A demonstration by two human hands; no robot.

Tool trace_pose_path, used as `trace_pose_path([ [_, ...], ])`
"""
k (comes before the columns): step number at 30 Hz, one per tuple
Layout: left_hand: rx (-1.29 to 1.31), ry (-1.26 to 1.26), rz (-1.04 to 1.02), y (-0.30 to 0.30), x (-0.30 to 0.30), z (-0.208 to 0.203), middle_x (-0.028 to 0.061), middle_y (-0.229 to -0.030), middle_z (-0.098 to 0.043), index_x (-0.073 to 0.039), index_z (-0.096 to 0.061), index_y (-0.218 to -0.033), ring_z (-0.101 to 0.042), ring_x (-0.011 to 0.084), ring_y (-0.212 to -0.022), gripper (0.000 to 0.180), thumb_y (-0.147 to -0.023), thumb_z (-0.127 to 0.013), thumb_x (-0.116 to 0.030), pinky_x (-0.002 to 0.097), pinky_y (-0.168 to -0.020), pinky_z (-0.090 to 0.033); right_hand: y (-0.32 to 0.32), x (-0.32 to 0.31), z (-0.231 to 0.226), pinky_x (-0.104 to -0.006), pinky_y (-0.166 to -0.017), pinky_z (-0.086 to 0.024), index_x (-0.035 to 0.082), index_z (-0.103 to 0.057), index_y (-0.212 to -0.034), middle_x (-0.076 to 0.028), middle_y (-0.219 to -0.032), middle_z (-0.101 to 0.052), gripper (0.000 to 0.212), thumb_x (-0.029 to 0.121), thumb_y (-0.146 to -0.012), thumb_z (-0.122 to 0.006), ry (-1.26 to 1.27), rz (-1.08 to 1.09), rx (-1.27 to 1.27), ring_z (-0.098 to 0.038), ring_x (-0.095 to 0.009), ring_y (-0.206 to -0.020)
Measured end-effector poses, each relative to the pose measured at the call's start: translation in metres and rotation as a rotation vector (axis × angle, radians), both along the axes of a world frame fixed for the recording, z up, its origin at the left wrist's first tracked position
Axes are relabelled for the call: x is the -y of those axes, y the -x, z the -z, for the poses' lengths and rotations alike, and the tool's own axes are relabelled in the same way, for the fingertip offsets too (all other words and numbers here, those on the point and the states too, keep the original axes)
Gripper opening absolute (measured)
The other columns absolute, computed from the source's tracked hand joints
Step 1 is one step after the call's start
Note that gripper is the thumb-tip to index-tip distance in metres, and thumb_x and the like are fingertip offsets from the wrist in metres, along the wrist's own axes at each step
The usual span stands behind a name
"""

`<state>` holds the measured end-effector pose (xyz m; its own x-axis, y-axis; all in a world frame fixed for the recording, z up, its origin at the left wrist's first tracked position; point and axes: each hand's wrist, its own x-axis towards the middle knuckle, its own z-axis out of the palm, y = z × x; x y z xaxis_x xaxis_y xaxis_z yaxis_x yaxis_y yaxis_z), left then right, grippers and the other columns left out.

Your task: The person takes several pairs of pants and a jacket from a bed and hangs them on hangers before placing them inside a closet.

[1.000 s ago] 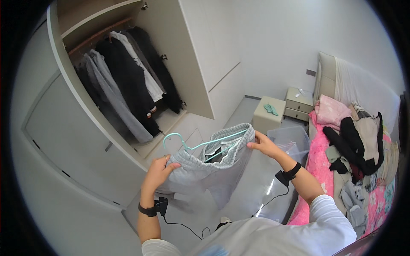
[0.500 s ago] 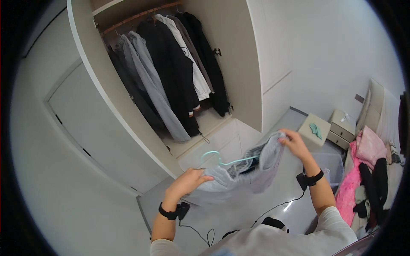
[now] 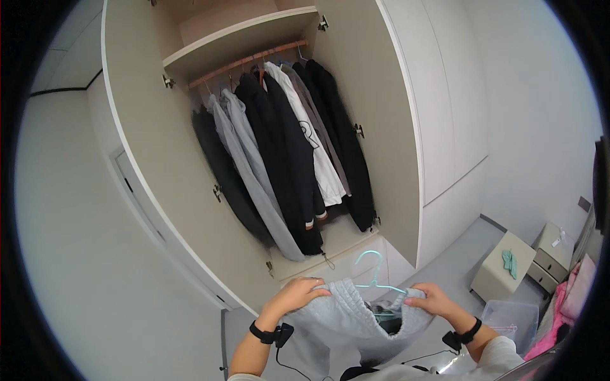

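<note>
In front of me, light grey sweatpants [image 3: 346, 305] with a gathered elastic waistband hang from both my hands. A mint-green hanger [image 3: 373, 273] sits in the waist opening, its hook standing up above the fabric. My left hand [image 3: 297, 297] is closed on the left side of the waistband, thumb on top. At the other side, my right hand [image 3: 432, 300] pinches the waistband next to the hanger's right end. The lower part of the garment drops toward the bottom edge of the view.
Beyond my hands stands an open wardrobe [image 3: 221, 41] with several dark, grey and white clothes [image 3: 286, 146] on a rail [image 3: 248, 60]. To the right are a beige stool [image 3: 499, 270] with a green cloth on it, a bedside cabinet, a clear plastic bin [image 3: 511, 320] and a bed with pink bedding.
My view has tilted up, showing more of the wardrobe. The sweatpants, blurred and spread wide before, are now steadier, with the hands closer together and the hanger hook upright.
</note>
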<state>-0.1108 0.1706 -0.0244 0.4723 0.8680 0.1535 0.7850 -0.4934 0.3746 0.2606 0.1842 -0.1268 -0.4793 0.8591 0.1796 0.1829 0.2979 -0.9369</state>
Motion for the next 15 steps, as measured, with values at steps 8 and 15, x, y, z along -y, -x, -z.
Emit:
trace_pose_path([
  [8, 0.103, -0.162, 0.005, -0.013, -0.075, 0.059, 0.0142, -0.095, -0.064, -0.002, -0.065, -0.098, -0.058, 0.0336, -0.094, 0.023, -0.089, -0.059, -0.023, 0.0402, -0.084, -0.045, -0.078, -0.010, 0.004, -0.0268, -0.065, -0.047, 0.000, -0.068, -0.092, -0.002, -0.076, -0.065, 0.027, 0.021, -0.077, -0.077, 0.134, 0.254, -0.018, -0.057, -0.010, -0.071],
  [15, 0.296, -0.011, 0.078, -0.056, -0.140, 0.147, 0.0163, -0.114, -0.058, -0.001, -0.059, -0.114, -0.053, 0.0331, -0.110, 0.027, -0.095, -0.052, -0.018, 0.0374, -0.096, -0.042, -0.106, -0.001, 0.049, -0.0278, -0.062, -0.046, -0.001, -0.069, -0.084, -0.002, -0.070, -0.063, 0.026, 0.019, -0.071, -0.080, 0.125, 0.458, -0.022, -0.057, -0.010, -0.066],
])
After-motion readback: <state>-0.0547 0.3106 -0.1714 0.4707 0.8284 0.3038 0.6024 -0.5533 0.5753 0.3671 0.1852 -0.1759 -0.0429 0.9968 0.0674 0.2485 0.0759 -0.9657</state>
